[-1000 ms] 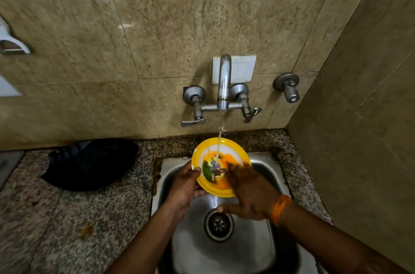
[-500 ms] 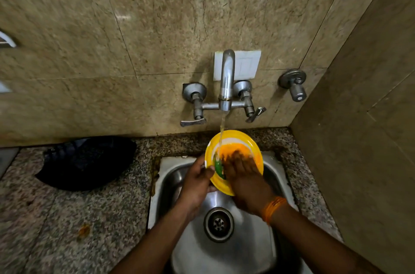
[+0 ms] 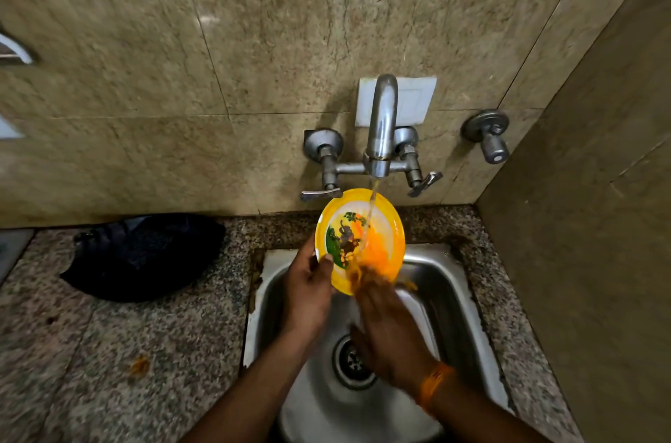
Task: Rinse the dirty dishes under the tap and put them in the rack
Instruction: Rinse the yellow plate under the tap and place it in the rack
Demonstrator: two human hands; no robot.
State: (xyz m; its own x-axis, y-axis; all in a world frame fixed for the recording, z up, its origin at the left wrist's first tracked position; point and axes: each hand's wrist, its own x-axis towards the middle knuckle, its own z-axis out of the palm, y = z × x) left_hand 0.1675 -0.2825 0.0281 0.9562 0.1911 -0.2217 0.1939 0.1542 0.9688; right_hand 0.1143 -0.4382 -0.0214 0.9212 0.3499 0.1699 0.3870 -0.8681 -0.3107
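A yellow plate (image 3: 377,221) with a green and orange picture tilts toward me over the steel sink (image 3: 450,282). Water runs from the tap (image 3: 381,126) onto its middle. My left hand (image 3: 308,290) grips the plate's left rim, thumb on the face. My right hand (image 3: 388,326) is blurred, its fingers spread flat against the plate's lower edge. No rack is in view.
A dark cloth or bag (image 3: 145,257) lies on the granite counter (image 3: 109,351) left of the sink. An orange stain (image 3: 139,364) marks the counter. A second valve (image 3: 488,137) sticks out of the wall on the right. A side wall closes the right.
My right hand has slid down from the plate's face to its lower edge, uncovering the picture. The plate has risen closer to the tap.
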